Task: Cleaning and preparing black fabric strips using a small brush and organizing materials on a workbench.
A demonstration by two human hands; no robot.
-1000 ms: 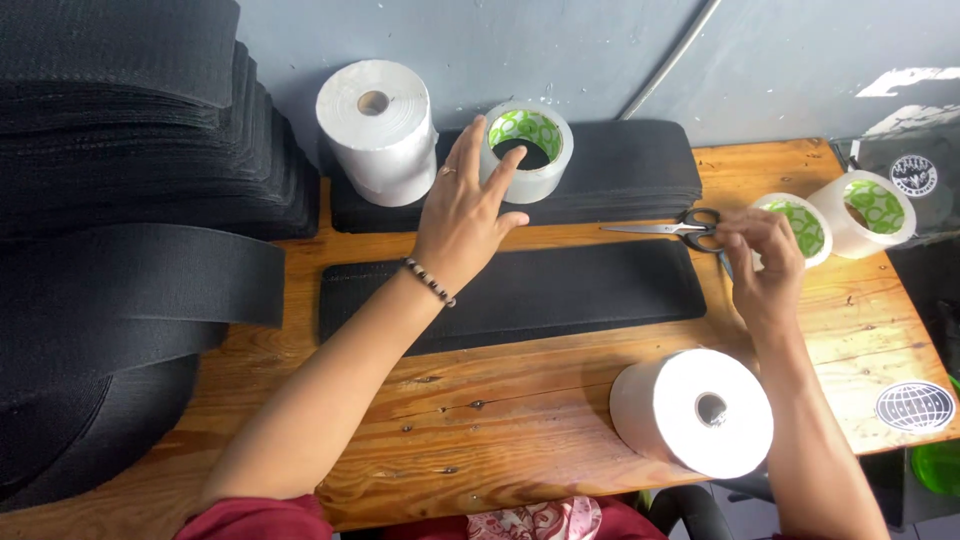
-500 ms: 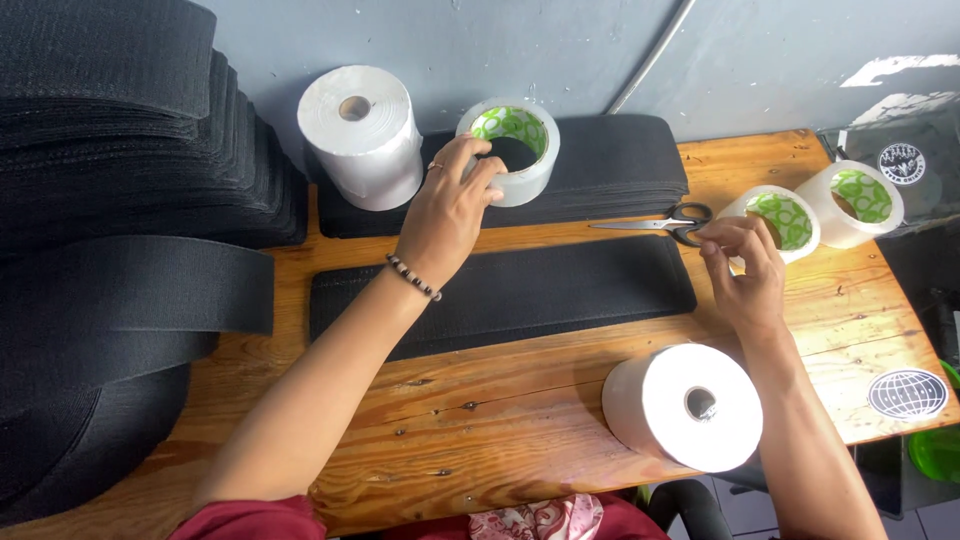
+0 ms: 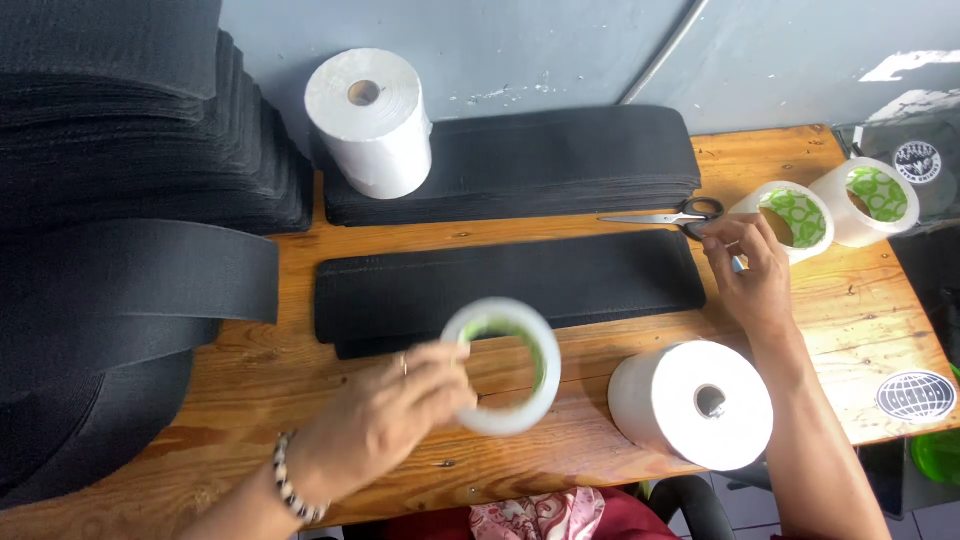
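My left hand [image 3: 385, 415] grips a clear tape roll [image 3: 505, 365] with a green core, held up on edge above the near part of the wooden table [image 3: 860, 310]. My right hand [image 3: 750, 275] rests on the table with its fingers at the black handles of a pair of scissors [image 3: 665, 216]. A long flat stack of black strips [image 3: 505, 285] lies between the two hands. A white paper roll [image 3: 692, 402] lies on its side just below my right wrist.
Two more tape rolls [image 3: 795, 215] [image 3: 868, 198] stand at the right. A second white paper roll [image 3: 370, 120] stands on a black strip stack [image 3: 560, 160] at the back. Tall piles of black webbing [image 3: 120, 200] fill the left. A green object [image 3: 940, 455] shows below the table's right edge.
My left hand took the tape roll from the back strip stack and brought it to the near edge of the table. My right hand stays by the scissors.
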